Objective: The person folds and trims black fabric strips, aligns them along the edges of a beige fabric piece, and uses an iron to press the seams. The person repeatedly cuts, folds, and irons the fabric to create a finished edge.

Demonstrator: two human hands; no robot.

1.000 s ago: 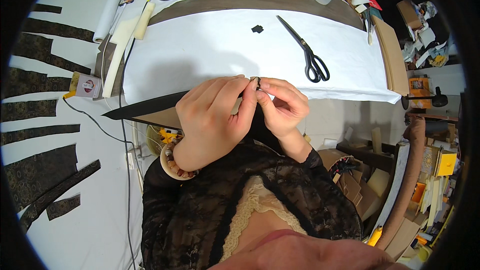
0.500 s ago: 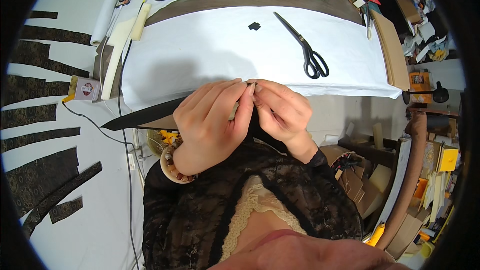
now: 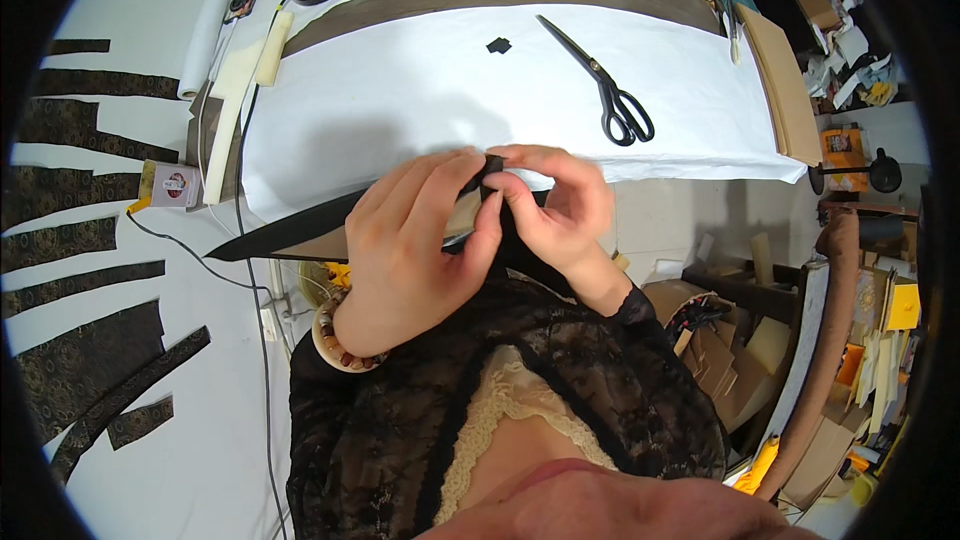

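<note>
A long piece of black fabric [image 3: 285,224] tapers to a point on the left, with a beige underside showing below its dark edge. My left hand [image 3: 400,250], wearing a beaded bracelet and a pale bangle [image 3: 335,350], holds its upper edge between thumb and fingers. At the same end, my right hand [image 3: 565,205] pinches a small dark fold with thumb and forefinger. The fingertips of both hands almost meet there; part of the fabric is hidden behind them. Beyond the hands, black-handled scissors [image 3: 607,90] lie closed on a white sheet [image 3: 400,70], beside small black scraps [image 3: 499,45].
Patterned dark fabric pieces [image 3: 90,350] are spread on the white surface at left. Nearby sit a small box [image 3: 172,185], a dark cable [image 3: 262,340] and a white roll [image 3: 205,35]. Cardboard [image 3: 778,85] edges the table's right side; clutter fills the shelves [image 3: 870,340].
My right thumb and forefinger have spread and shifted, and a black fold now shows between the fingertips. The left hand keeps hold with its thumb slightly lower. The whole view has tilted slightly.
</note>
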